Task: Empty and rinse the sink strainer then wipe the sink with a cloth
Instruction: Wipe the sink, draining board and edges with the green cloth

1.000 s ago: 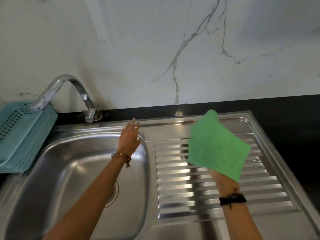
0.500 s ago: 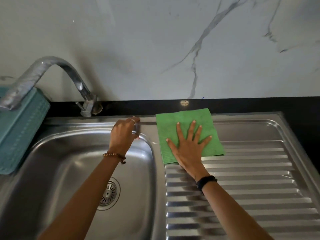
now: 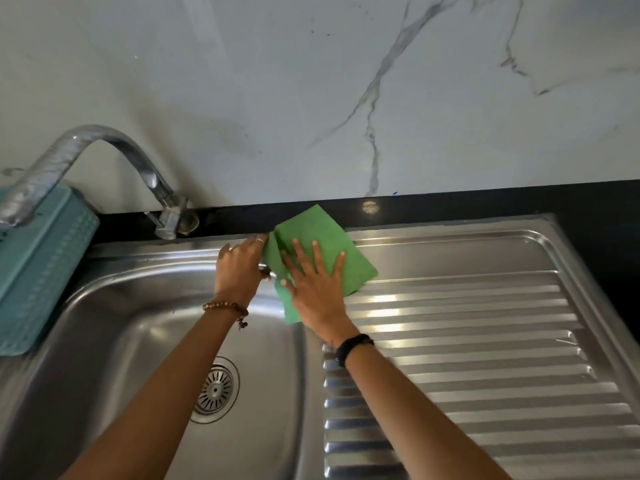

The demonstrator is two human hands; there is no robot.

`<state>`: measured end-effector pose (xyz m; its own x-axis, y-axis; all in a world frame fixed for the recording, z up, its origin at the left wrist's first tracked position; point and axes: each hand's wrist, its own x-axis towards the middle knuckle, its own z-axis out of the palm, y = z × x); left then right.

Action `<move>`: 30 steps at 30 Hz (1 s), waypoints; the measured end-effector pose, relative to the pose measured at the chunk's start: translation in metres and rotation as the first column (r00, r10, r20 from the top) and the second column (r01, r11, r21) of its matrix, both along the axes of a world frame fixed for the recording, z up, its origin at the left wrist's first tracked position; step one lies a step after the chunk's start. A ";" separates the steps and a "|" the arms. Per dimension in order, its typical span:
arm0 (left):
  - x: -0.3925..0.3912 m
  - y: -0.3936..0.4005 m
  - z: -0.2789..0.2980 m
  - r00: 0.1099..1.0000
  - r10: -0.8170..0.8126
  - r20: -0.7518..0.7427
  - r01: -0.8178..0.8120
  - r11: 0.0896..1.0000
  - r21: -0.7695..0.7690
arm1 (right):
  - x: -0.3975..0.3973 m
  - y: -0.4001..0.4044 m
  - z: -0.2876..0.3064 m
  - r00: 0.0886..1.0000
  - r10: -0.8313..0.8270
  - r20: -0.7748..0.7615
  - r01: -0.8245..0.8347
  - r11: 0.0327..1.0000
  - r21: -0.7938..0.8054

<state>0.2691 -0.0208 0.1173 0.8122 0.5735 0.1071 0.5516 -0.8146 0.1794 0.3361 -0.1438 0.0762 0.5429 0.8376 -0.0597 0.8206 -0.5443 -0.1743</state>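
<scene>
Now right hand (image 3: 317,289) presses cloth (image 3: 325,233) flat, seemingly on sink (image 3: 450,258) rim.

**Nothing to read here**

Looked all over this one and there's no text, label, brand, number or sign I can make out anywhere. The green cloth (image 3: 322,244) is plain, the steel sink (image 3: 485,306) shows no stamp or logo, and the faucet (image 3: 104,147) has no marking either. The teal basket (image 3: 41,271) carries no lettering that I can see. The marble wall only has grey veins.
</scene>
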 end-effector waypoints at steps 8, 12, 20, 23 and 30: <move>-0.002 -0.009 -0.004 0.996 0.021 -0.082 -0.024 0.999 -0.033 | 0.100 -0.140 0.010 0.901 -0.428 -0.075 0.423 0.903 -0.080; 0.001 -0.009 -0.004 0.993 -0.001 -0.122 0.000 1.000 -0.010 | 0.110 -0.166 0.018 0.769 -0.629 -0.113 0.614 0.776 -0.143; 0.001 -0.002 0.004 0.972 -0.056 -0.226 0.059 0.998 0.003 | 0.023 -0.054 0.010 0.889 -0.439 -0.132 0.428 0.898 -0.102; 0.000 0.006 0.021 0.939 -0.114 -0.325 0.076 0.989 -0.128 | 0.006 -0.032 0.014 0.920 -0.369 -0.132 0.357 0.928 -0.108; 0.030 -0.059 0.022 0.942 -0.316 -0.108 0.277 0.920 -0.278 | 0.042 -0.092 0.019 0.974 -0.189 -0.125 0.182 0.981 -0.064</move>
